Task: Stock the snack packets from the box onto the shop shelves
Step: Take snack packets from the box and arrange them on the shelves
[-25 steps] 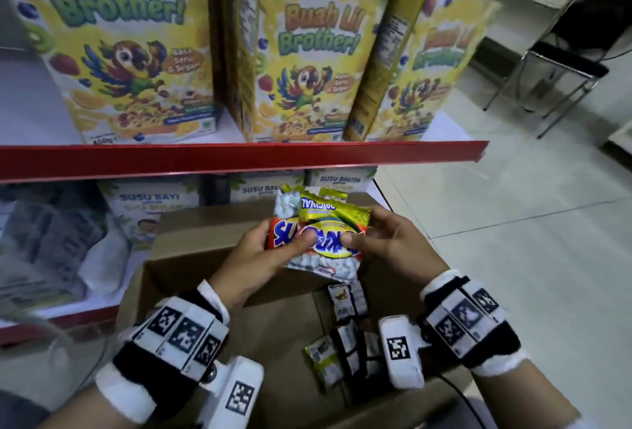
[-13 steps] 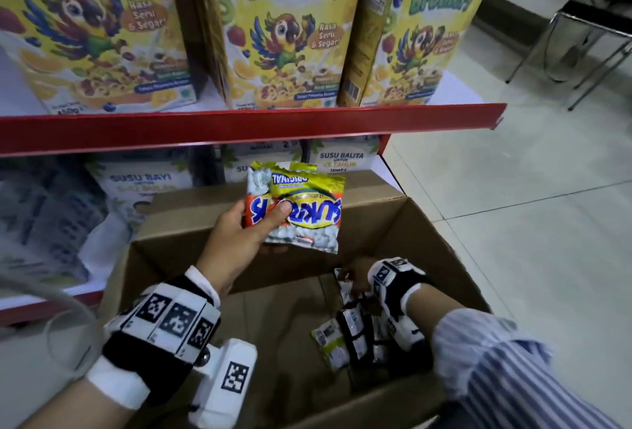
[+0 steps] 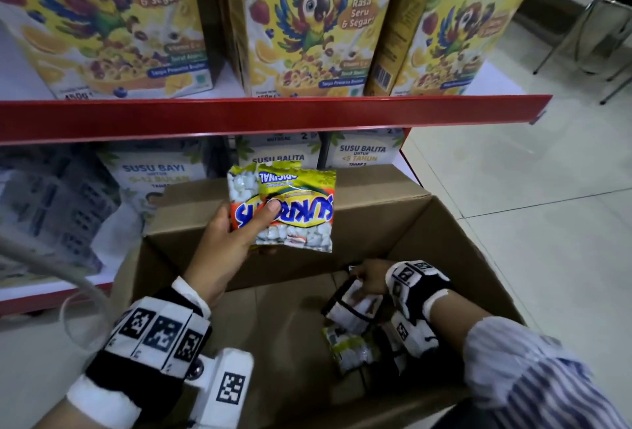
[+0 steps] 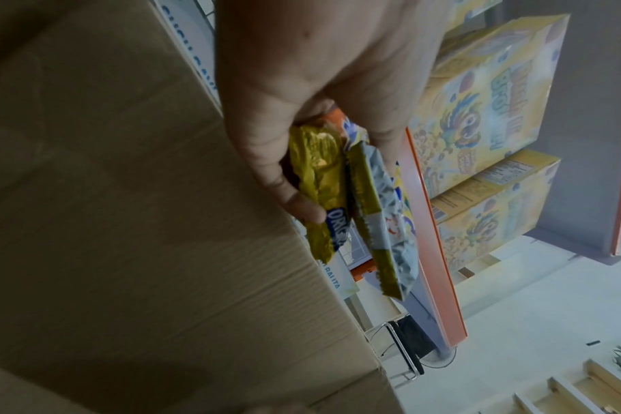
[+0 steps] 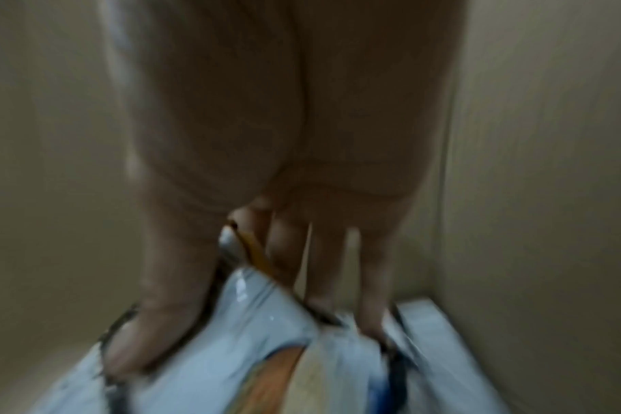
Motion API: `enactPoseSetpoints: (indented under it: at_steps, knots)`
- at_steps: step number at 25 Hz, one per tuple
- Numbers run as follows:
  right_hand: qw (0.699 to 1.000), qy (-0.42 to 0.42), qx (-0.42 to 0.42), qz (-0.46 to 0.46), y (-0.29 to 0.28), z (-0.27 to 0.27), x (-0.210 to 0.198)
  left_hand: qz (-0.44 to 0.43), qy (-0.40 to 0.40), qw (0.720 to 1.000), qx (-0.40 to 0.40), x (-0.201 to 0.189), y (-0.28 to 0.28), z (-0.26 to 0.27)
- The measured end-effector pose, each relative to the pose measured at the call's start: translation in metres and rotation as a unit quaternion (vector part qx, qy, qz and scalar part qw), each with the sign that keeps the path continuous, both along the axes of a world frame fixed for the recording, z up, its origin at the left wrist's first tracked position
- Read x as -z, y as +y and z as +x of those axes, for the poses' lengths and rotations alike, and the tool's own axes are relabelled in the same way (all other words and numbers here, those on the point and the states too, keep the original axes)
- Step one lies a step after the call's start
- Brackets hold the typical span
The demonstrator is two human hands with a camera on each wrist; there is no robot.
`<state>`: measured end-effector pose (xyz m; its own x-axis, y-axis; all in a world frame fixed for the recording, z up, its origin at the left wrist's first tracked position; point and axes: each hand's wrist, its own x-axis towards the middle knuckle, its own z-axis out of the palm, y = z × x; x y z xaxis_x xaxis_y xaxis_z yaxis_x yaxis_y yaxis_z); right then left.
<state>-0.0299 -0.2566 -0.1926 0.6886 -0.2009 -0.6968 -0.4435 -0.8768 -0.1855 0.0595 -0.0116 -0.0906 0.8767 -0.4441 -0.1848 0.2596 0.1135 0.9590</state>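
Gathering step. The left hand (image 3: 224, 250) pinches two snack packets (image 3: 290, 213) together, thumb across the front and fingers behind, holding them above the far wall of the cardboard box (image 3: 383, 216), just below the red shelf edge (image 3: 273, 114). The right hand (image 3: 371, 279) is down inside the box, at its near right corner, fingers curled round another packet (image 3: 354, 305); the wrist view is blurred, so the firmness of that grip cannot be told. A loose packet (image 3: 352, 350) lies just beneath this hand. Judged next: lift the right hand clear of the box wall, add its packet to the left hand's stack, then carry the bundle to a free shelf spot.
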Motion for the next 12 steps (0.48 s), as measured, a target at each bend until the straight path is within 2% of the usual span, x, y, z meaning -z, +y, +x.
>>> enactPoseSetpoints:
  at_steps: [1, 3, 6, 8, 10, 11, 12]
  knots:
    - [0.996, -0.033, 0.035, 0.071, -0.001, 0.0, -0.016, -0.001, 0.0, 1.0, -0.004, -0.001, 0.002, 0.001]
    - [0.969, -0.105, 0.11, 0.196, -0.001, -0.005, -0.066, -0.002, 0.003, 1.0, -0.011, -0.005, 0.005, 0.002]
    - [0.888, -0.28, 0.197, 0.307, 0.005, -0.025, -0.141, -0.01, 0.016, 1.0, -0.003, -0.016, 0.009, 0.002]
    - [0.802, -0.443, 0.221, 0.333, 0.016, -0.037, -0.185, -0.027, 0.032, 0.999, 0.025, -0.027, 0.008, 0.0]
    - [0.713, -0.573, 0.244, 0.323, 0.031, -0.04, -0.209, -0.046, 0.041, 0.997, 0.055, -0.037, 0.003, -0.004]
    - [0.687, -0.622, 0.243, 0.287, 0.041, -0.039, -0.217, -0.055, 0.042, 0.995, 0.069, -0.043, -0.002, -0.006]
    - [0.681, -0.662, 0.221, 0.22, 0.052, -0.037, -0.222, -0.066, 0.043, 0.994, 0.081, -0.05, -0.006, -0.009]
